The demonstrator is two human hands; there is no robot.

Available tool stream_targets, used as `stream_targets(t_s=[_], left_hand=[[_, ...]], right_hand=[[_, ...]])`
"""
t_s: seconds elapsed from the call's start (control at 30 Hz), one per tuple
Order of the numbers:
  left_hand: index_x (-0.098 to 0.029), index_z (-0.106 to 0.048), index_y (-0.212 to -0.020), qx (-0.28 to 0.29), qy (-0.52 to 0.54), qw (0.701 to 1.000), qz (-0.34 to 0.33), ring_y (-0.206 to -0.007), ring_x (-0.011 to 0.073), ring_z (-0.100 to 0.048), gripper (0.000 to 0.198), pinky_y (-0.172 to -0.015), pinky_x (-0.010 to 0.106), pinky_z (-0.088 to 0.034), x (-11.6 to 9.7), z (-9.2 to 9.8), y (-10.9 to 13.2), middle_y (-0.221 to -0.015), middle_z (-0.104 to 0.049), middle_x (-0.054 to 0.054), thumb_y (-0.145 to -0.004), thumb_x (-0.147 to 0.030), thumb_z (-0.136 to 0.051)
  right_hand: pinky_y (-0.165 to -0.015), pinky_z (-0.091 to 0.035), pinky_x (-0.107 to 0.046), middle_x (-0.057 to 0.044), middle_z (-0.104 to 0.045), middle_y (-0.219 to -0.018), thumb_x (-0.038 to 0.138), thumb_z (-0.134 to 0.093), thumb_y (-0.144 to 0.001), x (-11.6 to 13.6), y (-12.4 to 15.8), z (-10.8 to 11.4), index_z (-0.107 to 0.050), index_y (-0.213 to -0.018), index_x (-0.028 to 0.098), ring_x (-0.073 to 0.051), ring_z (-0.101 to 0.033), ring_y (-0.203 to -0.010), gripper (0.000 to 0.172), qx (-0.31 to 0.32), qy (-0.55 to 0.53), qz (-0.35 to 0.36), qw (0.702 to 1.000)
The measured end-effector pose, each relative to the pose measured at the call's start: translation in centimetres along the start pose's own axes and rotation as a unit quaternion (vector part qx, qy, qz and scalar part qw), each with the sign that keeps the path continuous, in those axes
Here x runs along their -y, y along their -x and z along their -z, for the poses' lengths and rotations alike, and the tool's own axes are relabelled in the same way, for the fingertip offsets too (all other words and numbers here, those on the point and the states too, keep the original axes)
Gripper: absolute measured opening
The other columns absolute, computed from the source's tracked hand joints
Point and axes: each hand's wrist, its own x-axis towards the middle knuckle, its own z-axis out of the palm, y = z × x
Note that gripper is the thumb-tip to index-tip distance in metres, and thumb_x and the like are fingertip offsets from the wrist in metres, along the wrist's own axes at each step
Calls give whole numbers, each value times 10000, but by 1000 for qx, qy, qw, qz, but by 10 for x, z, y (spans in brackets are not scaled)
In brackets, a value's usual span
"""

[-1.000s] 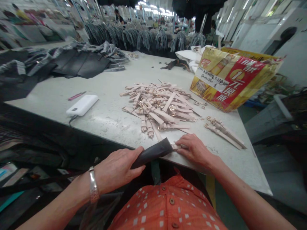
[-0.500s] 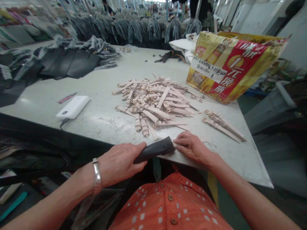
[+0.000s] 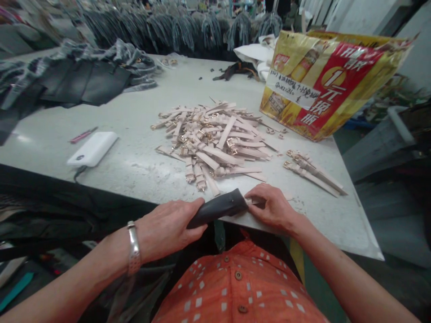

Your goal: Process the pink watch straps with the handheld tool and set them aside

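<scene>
My left hand (image 3: 170,226) is wrapped round a thick black handheld tool (image 3: 220,208), its far end pointing right over the table's front edge. Close against that end, my right hand (image 3: 271,204) pinches a small pale strap (image 3: 251,202), mostly covered by the fingers and the tool. Just beyond both hands lies a heap of pale straps with gold buckles (image 3: 215,139). A few more buckled straps (image 3: 311,172) lie apart from the heap, to the right of my right hand.
A yellow and red bag (image 3: 303,83) stands at the table's right, with small pale loops (image 3: 276,132) in front. A white power bank (image 3: 92,149) with a cable and a pink pen (image 3: 83,134) lie left. Black bag pieces (image 3: 87,83) cover the far left.
The view has shifted slightly, so the bag and heap sit higher in it. The fingers of my right hand have shifted a little at the tool's end. My left hand keeps its hold.
</scene>
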Motion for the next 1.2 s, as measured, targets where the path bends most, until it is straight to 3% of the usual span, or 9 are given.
stream_targets(t_s=[0.23, 0.47, 0.67, 0.97, 1.07, 1.2], left_hand=[[-236, -518, -846, 0, -6, 1000, -18, -597, 158, -567, 204, -530, 234, -370, -2, -4, -1, -691, -610, 9, -782, -403, -420], [-237, -518, -847, -10, 4, 1000, -20, -589, 151, -564, 205, -524, 227, -368, -3, -7, -4, -696, -607, 8, -777, -409, -431], [-223, -533, -860, -16, -2, 1000, -11, -594, 150, -567, 231, -540, 235, -374, -4, -6, -4, -708, -610, 17, -777, -412, -428], [-235, -527, -853, -20, -7, 1000, -22, -616, 165, -578, 205, -544, 241, -379, -4, -6, -4, -713, -621, 18, -772, -404, -444], [-233, -527, -850, -19, -7, 1000, -19, -612, 167, -576, 215, -546, 244, -382, -4, -6, -4, -711, -619, 21, -774, -413, -437], [-229, -527, -849, -18, -10, 1000, -19, -603, 162, -576, 216, -541, 242, -382, -4, -5, -3, -707, -619, 18, -772, -410, -438]], right_hand=[[-606, -366, -245, -9, -579, -715, 73, -537, -643, 5, 0, 7, -605, -766, 169, -126, -482, -652, 170, 11, 4, -17, 1000], [-715, -379, -289, -34, -593, -762, 119, -560, -685, 8, -2, 13, -641, -816, 184, -168, -497, -771, 167, 31, 64, 9, 997], [-712, -379, -296, -43, -591, -769, 177, -589, -712, 4, 1, 15, -654, -835, 184, -176, -494, -781, 139, 36, 93, 11, 995], [-713, -390, -273, -32, -568, -834, 59, -458, -736, 3, 7, 29, -660, -1032, 261, -156, -506, -795, 411, 102, 58, 6, 993], [-719, -399, -285, -36, -568, -836, 70, -480, -728, -5, 13, 26, -647, -1064, 263, -163, -510, -799, 422, 73, 50, -6, 996], [-733, -425, -303, -48, -601, -873, 126, -540, -729, -16, 24, 21, -635, -1052, 220, -169, -529, -811, 349, -12, -15, -17, 1000]])
